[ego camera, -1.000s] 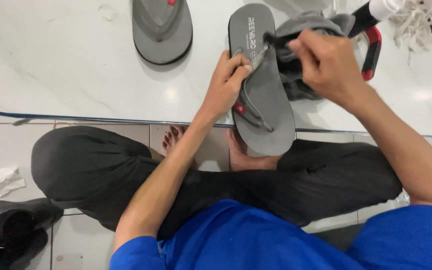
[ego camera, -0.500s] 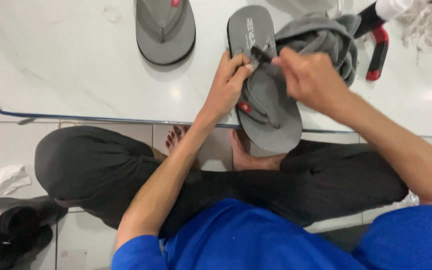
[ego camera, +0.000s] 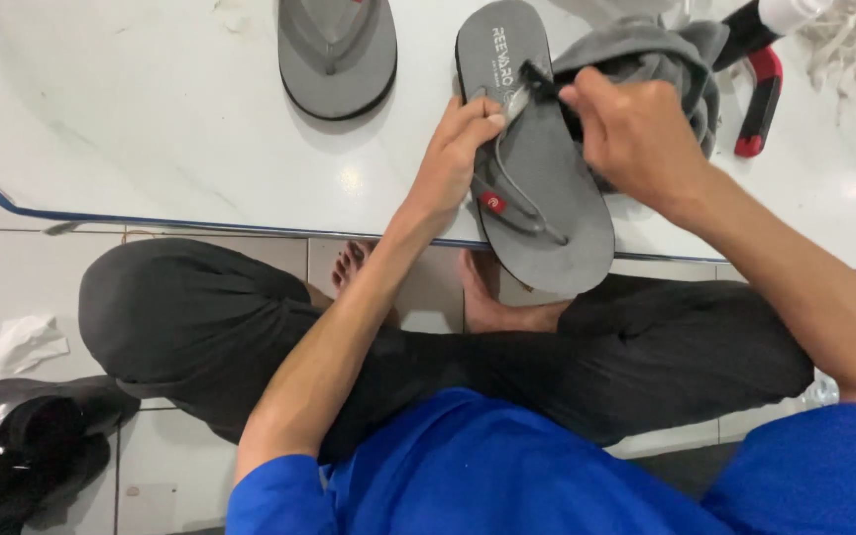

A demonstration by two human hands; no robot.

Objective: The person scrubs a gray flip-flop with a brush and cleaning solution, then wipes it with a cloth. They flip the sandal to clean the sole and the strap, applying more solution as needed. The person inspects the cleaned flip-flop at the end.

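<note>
A: Where is the grey rubber flip-flop sandal (ego camera: 547,188)?

B: On the white marble-look table (ego camera: 151,129), heel overhanging its edge. Left hand (ego camera: 453,159) grips its side, fingers curled. Right hand (ego camera: 636,134) pinches the grey crumpled cloth (ego camera: 666,59) against the strap.

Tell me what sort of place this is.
Probably a home floor used as an informal shoe-cleaning spot. The person sits cross-legged and barefoot on pale floor tiles at a low white table, left hand holding a grey flip-flop, right hand by a grey cloth.
</note>
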